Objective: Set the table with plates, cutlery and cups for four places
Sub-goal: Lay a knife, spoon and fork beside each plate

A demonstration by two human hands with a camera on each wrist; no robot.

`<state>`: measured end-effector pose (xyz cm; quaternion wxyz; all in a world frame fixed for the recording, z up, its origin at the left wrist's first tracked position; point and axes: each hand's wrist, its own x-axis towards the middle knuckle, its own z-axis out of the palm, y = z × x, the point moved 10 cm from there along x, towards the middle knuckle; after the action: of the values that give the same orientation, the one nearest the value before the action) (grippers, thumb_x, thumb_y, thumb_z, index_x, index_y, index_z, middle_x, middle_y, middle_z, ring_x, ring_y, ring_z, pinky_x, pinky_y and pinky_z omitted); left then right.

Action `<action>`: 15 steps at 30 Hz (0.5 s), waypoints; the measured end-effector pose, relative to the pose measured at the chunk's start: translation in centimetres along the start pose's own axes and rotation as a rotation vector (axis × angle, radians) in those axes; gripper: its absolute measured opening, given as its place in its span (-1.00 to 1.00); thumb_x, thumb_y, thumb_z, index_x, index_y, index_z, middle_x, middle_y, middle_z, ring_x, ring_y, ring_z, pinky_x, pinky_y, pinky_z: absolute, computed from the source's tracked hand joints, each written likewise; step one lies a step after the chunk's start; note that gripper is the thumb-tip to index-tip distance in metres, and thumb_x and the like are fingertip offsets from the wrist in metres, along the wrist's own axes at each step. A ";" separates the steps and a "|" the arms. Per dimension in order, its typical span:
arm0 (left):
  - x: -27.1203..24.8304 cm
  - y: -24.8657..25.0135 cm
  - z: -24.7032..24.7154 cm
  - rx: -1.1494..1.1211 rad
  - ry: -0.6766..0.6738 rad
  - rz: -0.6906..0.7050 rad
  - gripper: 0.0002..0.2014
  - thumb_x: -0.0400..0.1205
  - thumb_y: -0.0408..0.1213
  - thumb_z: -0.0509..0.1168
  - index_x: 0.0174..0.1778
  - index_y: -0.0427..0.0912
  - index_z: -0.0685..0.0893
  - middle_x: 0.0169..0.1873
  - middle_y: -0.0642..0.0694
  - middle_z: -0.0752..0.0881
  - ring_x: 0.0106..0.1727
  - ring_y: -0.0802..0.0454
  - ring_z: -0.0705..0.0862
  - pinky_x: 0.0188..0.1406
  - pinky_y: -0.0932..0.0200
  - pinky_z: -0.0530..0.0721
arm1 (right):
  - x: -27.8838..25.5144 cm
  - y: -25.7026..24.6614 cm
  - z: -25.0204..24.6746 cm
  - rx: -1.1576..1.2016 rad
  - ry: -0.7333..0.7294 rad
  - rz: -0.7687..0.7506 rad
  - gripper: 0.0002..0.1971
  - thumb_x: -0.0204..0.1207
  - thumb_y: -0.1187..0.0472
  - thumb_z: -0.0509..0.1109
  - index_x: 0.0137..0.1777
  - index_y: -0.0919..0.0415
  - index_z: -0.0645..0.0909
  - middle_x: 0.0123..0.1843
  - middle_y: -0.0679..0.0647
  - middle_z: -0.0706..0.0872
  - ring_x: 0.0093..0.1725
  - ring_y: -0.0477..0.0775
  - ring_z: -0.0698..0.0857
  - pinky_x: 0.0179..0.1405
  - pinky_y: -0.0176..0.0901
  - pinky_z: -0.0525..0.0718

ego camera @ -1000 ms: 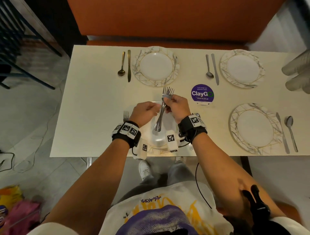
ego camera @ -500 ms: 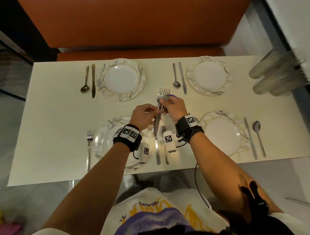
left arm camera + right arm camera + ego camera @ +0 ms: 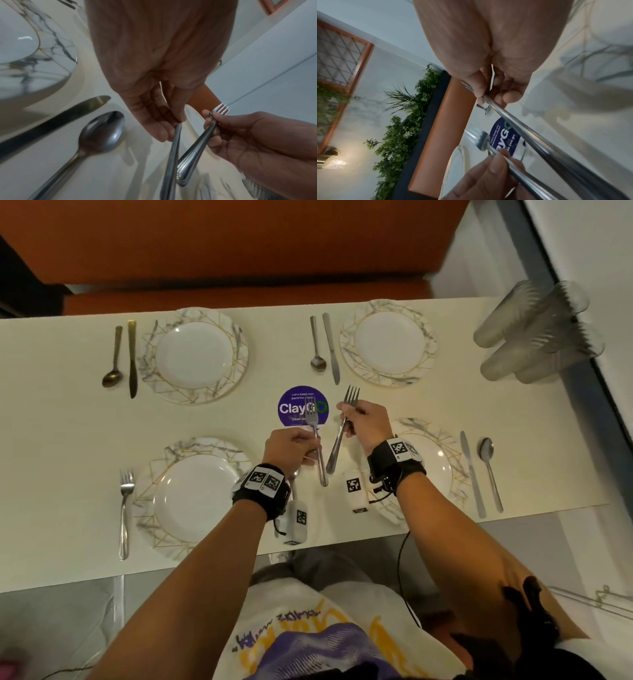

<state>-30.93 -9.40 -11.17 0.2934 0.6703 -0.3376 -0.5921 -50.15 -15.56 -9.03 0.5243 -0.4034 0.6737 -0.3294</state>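
Observation:
Four marble-rimmed plates lie on the cream table (image 3: 61, 440): far left (image 3: 193, 356), far right (image 3: 388, 344), near left (image 3: 191, 494), near right (image 3: 435, 470). My left hand (image 3: 308, 445) pinches one fork (image 3: 317, 446) by its handle, tines pointing away, between the two near plates. My right hand (image 3: 346, 414) grips another fork (image 3: 339, 436), tilted, its handle end close to the left one; I cannot tell whether more are stacked with it. In the left wrist view the two handles (image 3: 173, 155) (image 3: 197, 155) nearly cross. A stack of clear cups (image 3: 537, 333) lies at the far right.
A fork (image 3: 125, 508) lies left of the near left plate; its knife (image 3: 51, 121) and spoon (image 3: 102, 132) lie under my left wrist. Spoon-and-knife pairs lie by the far left plate (image 3: 132, 357), the far right plate (image 3: 330, 347) and the near right plate (image 3: 472, 474). A purple sticker (image 3: 294, 398) marks the table's middle.
The forks both hands held together as one bundle have come apart: my left hand now holds one alone, and my right hand has drawn the rest to the right.

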 end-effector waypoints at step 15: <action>-1.9 -6.5 7.2 0.206 -0.174 -0.140 -0.91 0.69 -0.58 0.36 0.06 -0.42 0.76 -0.32 -0.19 0.80 -0.38 -0.02 0.76 -0.40 0.21 0.83 | -4.2 5.8 -8.6 0.069 0.185 0.023 -0.85 0.62 0.24 0.46 0.08 0.31 0.77 -0.27 0.11 0.77 -0.41 0.05 0.62 -0.36 -0.05 0.65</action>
<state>-37.53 -3.96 -16.08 0.1505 0.6648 -0.3733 -0.6293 -59.11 -8.98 -10.16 0.4771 -0.3449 0.7122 -0.3823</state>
